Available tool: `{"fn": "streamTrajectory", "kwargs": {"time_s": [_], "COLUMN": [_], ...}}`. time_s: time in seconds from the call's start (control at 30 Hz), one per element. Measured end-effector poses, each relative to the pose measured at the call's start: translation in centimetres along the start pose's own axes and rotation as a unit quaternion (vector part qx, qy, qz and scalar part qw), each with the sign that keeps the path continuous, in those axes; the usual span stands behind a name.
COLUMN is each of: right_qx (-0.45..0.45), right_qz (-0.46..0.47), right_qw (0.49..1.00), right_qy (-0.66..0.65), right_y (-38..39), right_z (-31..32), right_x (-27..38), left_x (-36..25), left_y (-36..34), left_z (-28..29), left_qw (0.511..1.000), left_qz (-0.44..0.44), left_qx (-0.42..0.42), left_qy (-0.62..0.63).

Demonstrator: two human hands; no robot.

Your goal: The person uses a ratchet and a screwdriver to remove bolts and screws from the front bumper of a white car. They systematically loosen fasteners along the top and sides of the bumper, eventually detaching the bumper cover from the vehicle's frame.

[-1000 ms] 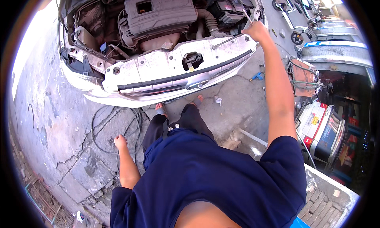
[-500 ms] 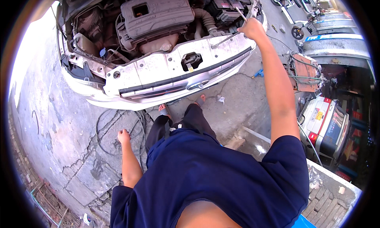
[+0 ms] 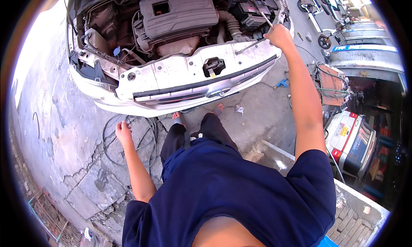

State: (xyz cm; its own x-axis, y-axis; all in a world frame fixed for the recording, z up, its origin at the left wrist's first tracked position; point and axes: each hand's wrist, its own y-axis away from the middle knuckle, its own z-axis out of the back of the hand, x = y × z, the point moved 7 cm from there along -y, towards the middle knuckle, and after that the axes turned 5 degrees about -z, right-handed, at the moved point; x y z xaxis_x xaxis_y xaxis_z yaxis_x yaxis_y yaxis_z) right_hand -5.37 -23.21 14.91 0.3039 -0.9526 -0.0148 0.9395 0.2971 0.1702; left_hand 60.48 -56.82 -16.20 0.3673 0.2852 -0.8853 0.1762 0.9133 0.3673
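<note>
My right hand [image 3: 280, 36] is closed around a slim metal wrench [image 3: 252, 46], apparently L- or T-shaped. One bar slants down to the left over the car's white front panel [image 3: 171, 73]. A pale bar [image 3: 266, 19] rises above my fist toward the battery [image 3: 253, 9]; my fingers hide where the bars meet. My left hand [image 3: 124, 133] is held out in the air to the left, fingers curled in, with nothing visible in it. Ahead, the engine bay lies exposed, with a dusty grey engine cover [image 3: 182, 17] and a blue reservoir cap [image 3: 116, 51].
A dark hose [image 3: 105, 150] lies coiled on the cracked concrete by my feet. Beyond my right arm are a blue tool [image 3: 281, 83], an orange machine with cables [image 3: 332, 84] and a small white car [image 3: 347, 137]. Scooters [image 3: 325, 41] stand at the far right.
My left hand has lifted slightly and moved left. The right hand keeps its grip on the wrench near the front panel's right end. The whole view has shifted a little.
</note>
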Motion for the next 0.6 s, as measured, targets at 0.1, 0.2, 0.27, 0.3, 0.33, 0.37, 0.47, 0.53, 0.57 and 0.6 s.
{"fn": "streamTrajectory", "kwargs": {"time_s": [0.1,0.2,0.27,0.3,0.33,0.37,0.47,0.53,0.57,0.6], "right_qx": [-0.007,0.017,0.005,0.0,0.039,0.079,0.155,0.223,0.244,0.234], "right_qz": [0.002,0.008,0.037,0.051,0.019,-0.013,-0.094,-0.15,-0.161,-0.121], "right_qw": [1.0,1.0,0.999,0.999,0.999,0.996,0.976,0.905,0.872,0.904], "right_qy": [0.001,0.004,0.005,0.005,-0.019,-0.044,-0.117,-0.328,-0.392,-0.337], "right_y": [0.2,-0.1,-1.0,-1.6,-2.3,-2.9,-3.9,-3.9,-3.4,-4.0], "right_z": [0.4,0.3,-0.1,-0.3,-0.7,-1.0,-1.9,-3.8,-3.9,-4.5], "right_x": [0.8,1.1,0.5,0.3,-0.4,-1.0,-2.7,-3.3,-2.4,-2.6], "left_x": [-5.0,-8.6,-10.1,-11.0,-11.9,-12.7,-17.2,-22.2,-25.8,-29.6], "left_y": [0.2,1.2,1.8,2.4,2.9,3.5,5.5,7.6,9.1,11.0], "left_z": [-1.6,-3.2,-4.0,-4.4,-4.8,-5.2,-8.2,-11.9,-13.7,-15.8], "left_qw": [0.997,0.994,0.993,0.993,0.991,0.989,0.977,0.958,0.942,0.922], "left_qz": [-0.048,-0.078,-0.084,-0.089,-0.098,-0.107,-0.17,-0.22,-0.27,-0.321], "left_qx": [0.02,0.035,0.05,0.056,0.067,0.079,0.13,0.181,0.197,0.217], "left_qy": [0.054,0.062,0.061,0.056,0.056,0.056,0.027,0.014,0.011,0.012]}}
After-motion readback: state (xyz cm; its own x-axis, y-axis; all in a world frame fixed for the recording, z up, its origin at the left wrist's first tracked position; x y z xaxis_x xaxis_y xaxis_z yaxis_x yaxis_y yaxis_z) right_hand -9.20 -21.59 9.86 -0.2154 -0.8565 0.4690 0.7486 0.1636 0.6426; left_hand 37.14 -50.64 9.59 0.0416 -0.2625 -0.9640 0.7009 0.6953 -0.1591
